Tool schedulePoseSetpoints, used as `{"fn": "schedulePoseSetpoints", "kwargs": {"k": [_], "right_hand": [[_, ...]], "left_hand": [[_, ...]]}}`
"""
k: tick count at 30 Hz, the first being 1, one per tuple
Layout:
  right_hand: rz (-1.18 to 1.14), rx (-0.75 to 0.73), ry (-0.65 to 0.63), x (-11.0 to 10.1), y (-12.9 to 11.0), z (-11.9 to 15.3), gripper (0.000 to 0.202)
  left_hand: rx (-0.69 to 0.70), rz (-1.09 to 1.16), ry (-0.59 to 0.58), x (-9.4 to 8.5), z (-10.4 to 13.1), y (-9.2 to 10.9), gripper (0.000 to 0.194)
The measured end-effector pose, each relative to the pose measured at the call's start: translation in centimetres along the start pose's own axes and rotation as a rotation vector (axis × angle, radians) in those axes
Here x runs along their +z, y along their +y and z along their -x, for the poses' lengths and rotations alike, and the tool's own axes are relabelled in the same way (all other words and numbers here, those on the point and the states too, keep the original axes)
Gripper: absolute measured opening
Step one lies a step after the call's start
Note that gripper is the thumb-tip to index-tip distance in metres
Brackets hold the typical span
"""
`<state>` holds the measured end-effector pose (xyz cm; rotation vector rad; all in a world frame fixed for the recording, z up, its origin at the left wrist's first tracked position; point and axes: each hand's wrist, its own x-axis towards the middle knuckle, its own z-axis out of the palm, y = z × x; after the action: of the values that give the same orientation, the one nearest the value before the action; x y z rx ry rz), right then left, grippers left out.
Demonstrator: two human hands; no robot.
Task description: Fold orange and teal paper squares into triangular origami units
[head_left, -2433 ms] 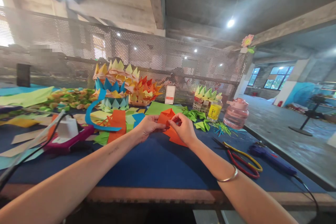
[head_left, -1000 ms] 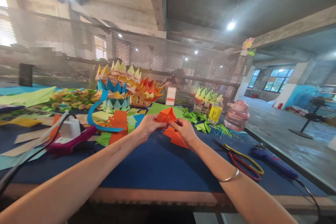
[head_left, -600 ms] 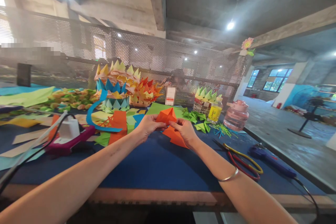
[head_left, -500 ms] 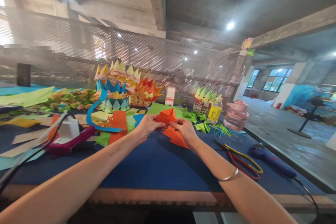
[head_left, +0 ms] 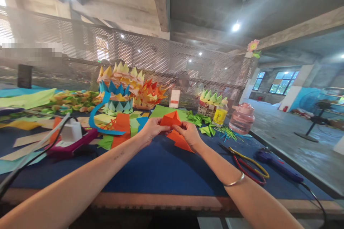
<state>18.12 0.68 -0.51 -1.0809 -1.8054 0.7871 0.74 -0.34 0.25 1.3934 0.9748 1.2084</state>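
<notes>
A folded orange paper (head_left: 171,118) with a pointed top is held up between both hands above the blue table. My left hand (head_left: 153,128) pinches its left side. On its lower right side my right hand (head_left: 189,134) grips it, thumb and fingers together. Another orange sheet (head_left: 180,141) lies on the table just beneath and behind the right hand. Left of my hands is an orange strip (head_left: 120,128) beside a curled blue strip (head_left: 94,116). Behind the held paper rests a green sheet (head_left: 161,110).
Pointed paper crowns (head_left: 115,105) stand at the back left. A pink power strip (head_left: 72,145) is at left. To the right are green paper pieces (head_left: 199,118), a yellow-labelled bottle (head_left: 219,115), a pink jug (head_left: 242,118), scissors (head_left: 251,166) and a blue corded tool (head_left: 281,165).
</notes>
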Motion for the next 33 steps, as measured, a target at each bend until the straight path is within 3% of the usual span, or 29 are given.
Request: {"fn": "schedulePoseSetpoints", "kwargs": {"k": [14, 21, 28, 33], "right_hand": [[-0.016, 0.014, -0.021, 0.2, -0.5, 0.3, 0.026], [-0.071, 0.017, -0.004, -0.1, -0.9, 0.5, 0.027], [-0.111, 0.037, -0.011, -0.4, -1.1, 0.4, 0.027], [-0.105, 0.046, -0.01, -0.4, -0.9, 0.2, 0.027]], "left_hand": [[0.067, -0.036, 0.033, -0.3, -0.5, -0.1, 0.025], [0.119, -0.043, -0.028, -0.5, -0.5, 0.2, 0.025], [0.384, -0.202, -0.019, -1.5, -0.7, 0.9, 0.032], [0.498, -0.407, -0.097, -1.7, -0.7, 0.6, 0.017]]}}
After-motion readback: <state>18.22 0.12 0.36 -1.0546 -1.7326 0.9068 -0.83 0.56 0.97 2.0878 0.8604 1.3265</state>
